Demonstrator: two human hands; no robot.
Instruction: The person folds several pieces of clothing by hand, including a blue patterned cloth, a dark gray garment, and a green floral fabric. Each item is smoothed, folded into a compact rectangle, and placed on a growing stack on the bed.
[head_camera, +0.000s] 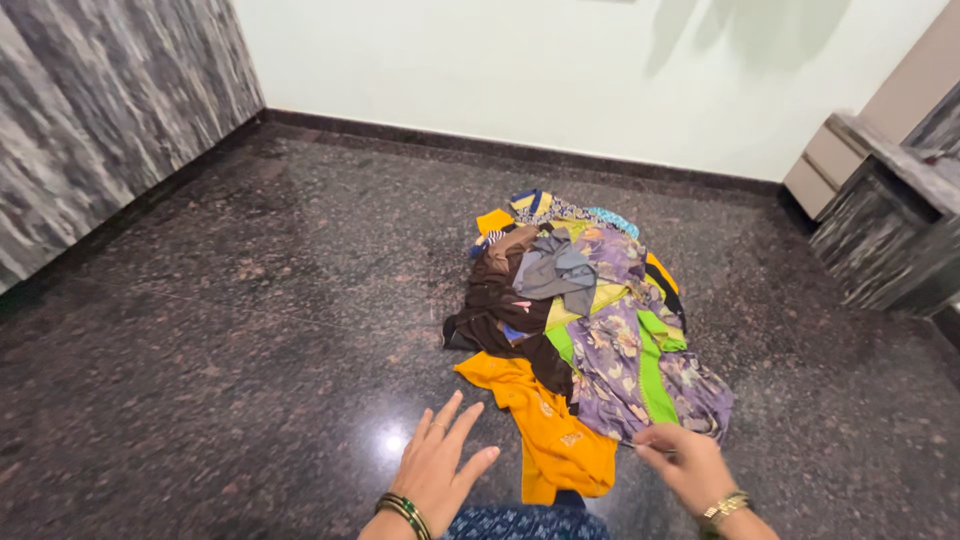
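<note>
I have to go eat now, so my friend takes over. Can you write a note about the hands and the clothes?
Left hand: open, fingers spread, hovering over the dark floor, holding nothing.
Right hand: pinching the near edge of the purple floral cloth.
Clothes pile: one heap mid-floor; orange garment lies nearest, between the hands.
Done: nothing pulled apart from the heap.
Left: the whole pile.

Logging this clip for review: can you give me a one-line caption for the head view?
Right hand pinches the purple floral cloth of a clothes pile on the granite floor; left hand hovers open.
</note>
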